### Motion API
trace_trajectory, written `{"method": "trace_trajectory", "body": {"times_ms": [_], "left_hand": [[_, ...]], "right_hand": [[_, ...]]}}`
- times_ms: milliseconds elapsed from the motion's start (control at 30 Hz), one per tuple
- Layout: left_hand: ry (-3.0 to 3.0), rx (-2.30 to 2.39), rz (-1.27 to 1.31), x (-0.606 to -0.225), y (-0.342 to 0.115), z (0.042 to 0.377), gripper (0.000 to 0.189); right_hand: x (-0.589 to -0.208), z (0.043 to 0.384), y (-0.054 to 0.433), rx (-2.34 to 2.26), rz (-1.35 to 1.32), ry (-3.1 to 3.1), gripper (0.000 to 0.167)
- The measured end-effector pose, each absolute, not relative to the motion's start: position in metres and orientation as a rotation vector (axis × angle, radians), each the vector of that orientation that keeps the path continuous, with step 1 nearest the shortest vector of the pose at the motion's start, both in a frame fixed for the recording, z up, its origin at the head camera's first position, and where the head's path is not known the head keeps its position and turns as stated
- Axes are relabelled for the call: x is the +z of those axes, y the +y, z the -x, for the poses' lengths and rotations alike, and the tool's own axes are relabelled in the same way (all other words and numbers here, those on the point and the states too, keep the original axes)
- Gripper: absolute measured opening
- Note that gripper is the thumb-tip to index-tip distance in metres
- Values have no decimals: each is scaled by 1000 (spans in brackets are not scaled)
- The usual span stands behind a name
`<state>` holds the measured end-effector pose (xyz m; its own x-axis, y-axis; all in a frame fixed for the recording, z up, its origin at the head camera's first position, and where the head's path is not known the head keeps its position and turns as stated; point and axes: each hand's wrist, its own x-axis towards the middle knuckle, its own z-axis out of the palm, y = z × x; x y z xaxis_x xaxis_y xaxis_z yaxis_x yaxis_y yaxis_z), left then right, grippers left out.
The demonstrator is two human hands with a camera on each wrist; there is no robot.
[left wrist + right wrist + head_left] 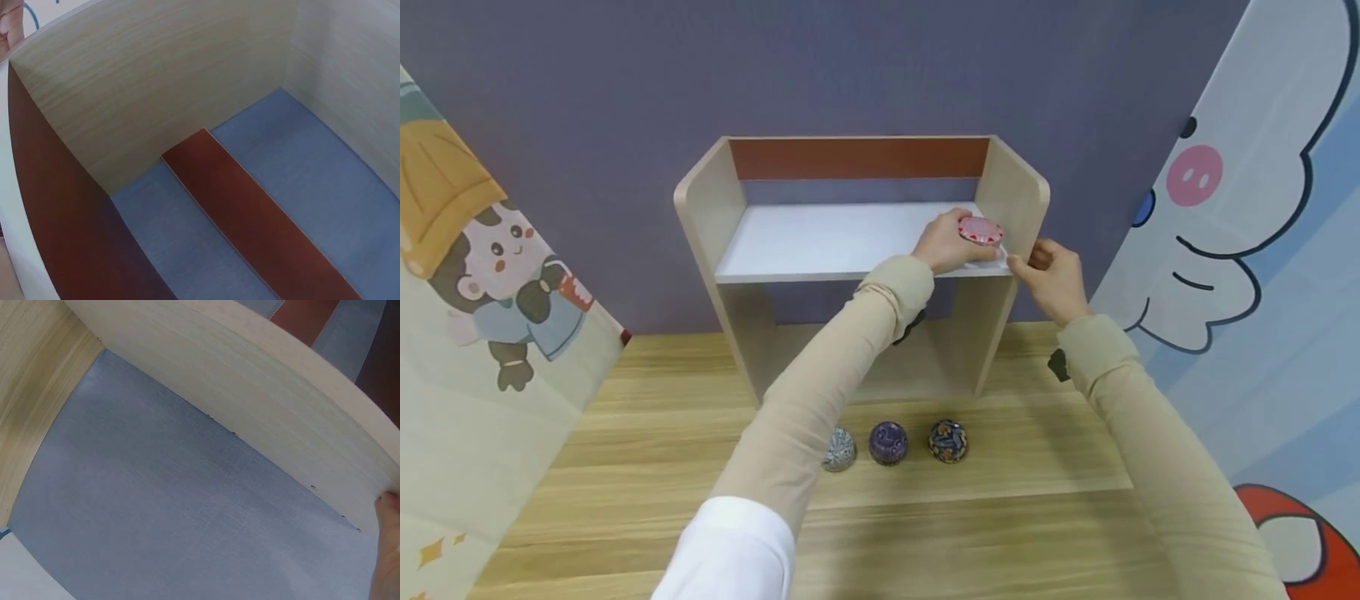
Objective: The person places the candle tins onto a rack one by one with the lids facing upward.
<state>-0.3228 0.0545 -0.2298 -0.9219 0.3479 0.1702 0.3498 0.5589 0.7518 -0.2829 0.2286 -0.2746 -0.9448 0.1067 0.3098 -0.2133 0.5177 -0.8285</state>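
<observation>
At the right end of the white upper shelf, my left hand (951, 243) holds a round pink tin (981, 231) with a red pattern round its rim. Thumb and fingers lie on either side of the tin. My right hand (1054, 279) grips the front edge of the bookshelf's right side panel (1017, 196), thumb in front and fingers on the outer side. In the right wrist view only part of that hand (389, 544) shows, against the pale panel (250, 394). The left wrist view looks into the bookshelf (175, 81), and the tin is out of sight there.
On the wooden table (662, 467) before the bookshelf stand three round tins: a grey-white one (840, 450), partly behind the left sleeve, a purple one (888, 442) and a dark blue floral one (948, 441). A brown board (861, 158) spans the bookshelf's back. Cartoon-printed panels flank both sides.
</observation>
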Motion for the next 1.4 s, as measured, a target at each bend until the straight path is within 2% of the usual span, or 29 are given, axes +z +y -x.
{"method": "trace_trajectory", "body": {"times_ms": [900, 1400], "left_hand": [[-2844, -1390, 602, -228, 56, 323, 92], [-2687, -1697, 671, -226, 44, 321, 79]], "right_hand": [[-277, 286, 230, 1407, -82, -2418, 47], [-275, 285, 232, 1405, -62, -2429, 48]]}}
